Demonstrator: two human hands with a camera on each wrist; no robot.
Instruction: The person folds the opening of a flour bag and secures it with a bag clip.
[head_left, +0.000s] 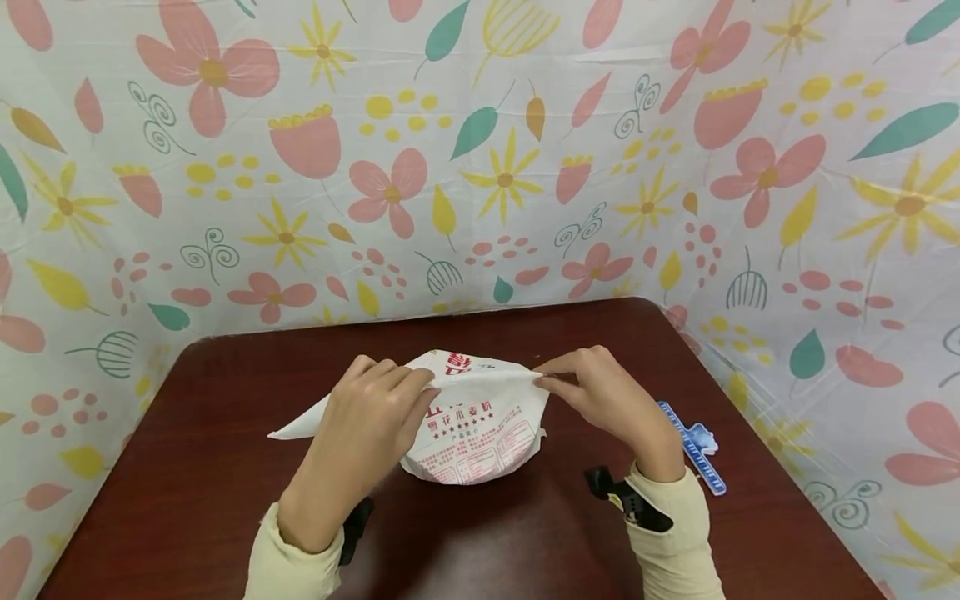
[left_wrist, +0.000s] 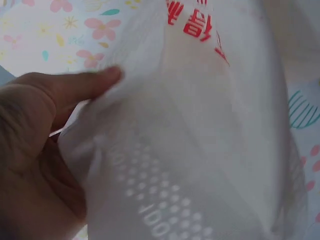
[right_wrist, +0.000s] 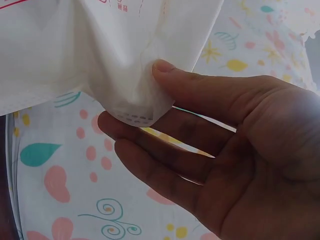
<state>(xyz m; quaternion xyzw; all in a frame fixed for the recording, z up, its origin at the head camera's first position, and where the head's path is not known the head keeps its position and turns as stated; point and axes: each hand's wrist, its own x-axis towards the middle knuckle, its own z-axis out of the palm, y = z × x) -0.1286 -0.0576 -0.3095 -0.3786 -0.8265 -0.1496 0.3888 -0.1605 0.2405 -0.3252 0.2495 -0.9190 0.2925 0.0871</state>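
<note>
A white flour bag (head_left: 480, 417) with red printing sits upright on the table, its lower part rounded. My left hand (head_left: 375, 404) pinches the top edge at the left, and a loose flap of the bag sticks out past it. In the left wrist view, the left thumb (left_wrist: 102, 82) lies against the white sheet, with the other fingers partly hidden behind it. At the right end of the top edge, my right hand (head_left: 600, 396) pinches a corner. The right wrist view shows the right thumb (right_wrist: 167, 70) in front of the corner and fingers behind.
A blue-and-white strip (head_left: 693, 450) with a cartoon-shaped piece lies near the right edge of the dark red-brown table (head_left: 247, 367), beyond my right forearm. Flower-patterned cloth (head_left: 390, 192) hangs behind the table and along its sides.
</note>
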